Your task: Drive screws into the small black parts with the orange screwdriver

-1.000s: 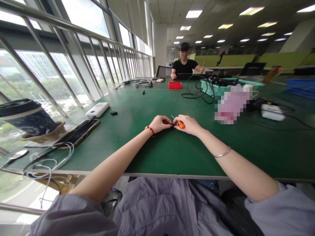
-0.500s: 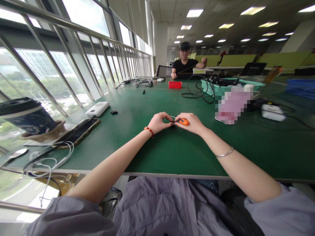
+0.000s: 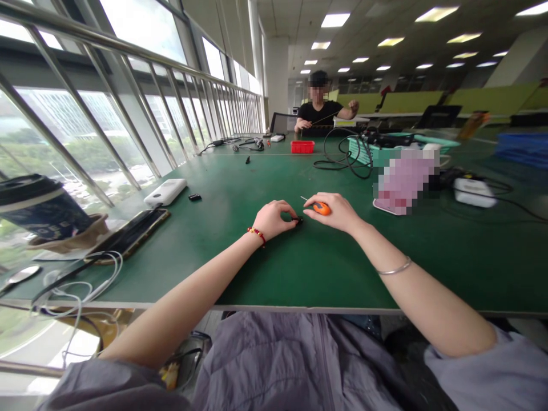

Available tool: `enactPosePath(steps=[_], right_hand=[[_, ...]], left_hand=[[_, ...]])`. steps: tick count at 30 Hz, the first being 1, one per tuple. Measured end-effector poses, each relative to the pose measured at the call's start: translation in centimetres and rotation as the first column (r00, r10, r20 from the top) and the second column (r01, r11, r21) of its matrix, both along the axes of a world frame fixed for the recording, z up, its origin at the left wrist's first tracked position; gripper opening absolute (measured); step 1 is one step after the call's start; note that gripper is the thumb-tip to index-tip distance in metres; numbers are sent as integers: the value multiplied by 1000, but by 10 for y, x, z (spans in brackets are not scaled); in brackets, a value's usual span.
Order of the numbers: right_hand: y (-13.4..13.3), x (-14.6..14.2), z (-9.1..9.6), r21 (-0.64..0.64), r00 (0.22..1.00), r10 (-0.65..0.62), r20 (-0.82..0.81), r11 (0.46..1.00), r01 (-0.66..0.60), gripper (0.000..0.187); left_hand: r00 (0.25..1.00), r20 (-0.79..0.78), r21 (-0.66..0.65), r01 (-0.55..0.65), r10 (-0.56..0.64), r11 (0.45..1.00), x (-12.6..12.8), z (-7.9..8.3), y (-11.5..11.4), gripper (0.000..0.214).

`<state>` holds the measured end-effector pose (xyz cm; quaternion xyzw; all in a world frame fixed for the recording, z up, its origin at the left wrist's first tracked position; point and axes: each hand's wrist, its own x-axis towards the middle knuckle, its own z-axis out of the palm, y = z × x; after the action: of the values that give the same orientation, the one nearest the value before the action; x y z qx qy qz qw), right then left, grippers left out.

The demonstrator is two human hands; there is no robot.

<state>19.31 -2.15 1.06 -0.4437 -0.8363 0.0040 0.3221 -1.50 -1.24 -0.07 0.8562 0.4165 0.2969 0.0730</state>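
right hand: orange-handled screwdriver | left hand: small black part

A small screwdriver with an orange handle sits in the right hand, its thin metal shaft tilted up toward 10 o'clock, tip clear of the green table. A tiny black part rests on the table at 8 o'clock from the handle, pinched at the fingertips of the left hand; its shape is too small to tell.
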Motion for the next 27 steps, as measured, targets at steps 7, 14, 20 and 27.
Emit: enactPosePath(steps=[7, 14, 20, 27], right_hand=[[7, 15, 1, 1, 989, -55, -139, 998, 56, 17], [7, 14, 3, -5, 989, -52, -137, 999, 52, 17], [2, 10, 4, -26, 993, -64, -103, 998, 62, 18], [-1, 5, 4, -40, 996, -49, -69, 998, 47, 18]], left_hand=[[999, 25, -69, 23, -21, 997, 1, -5, 3, 10], [998, 18, -116, -51, 53, 992, -40, 3, -1, 15], [938, -121, -101, -338, 326, 936, -122, 16, -13, 22], [850, -183, -60, -512, 494, 857, -160, 29, -30, 23]])
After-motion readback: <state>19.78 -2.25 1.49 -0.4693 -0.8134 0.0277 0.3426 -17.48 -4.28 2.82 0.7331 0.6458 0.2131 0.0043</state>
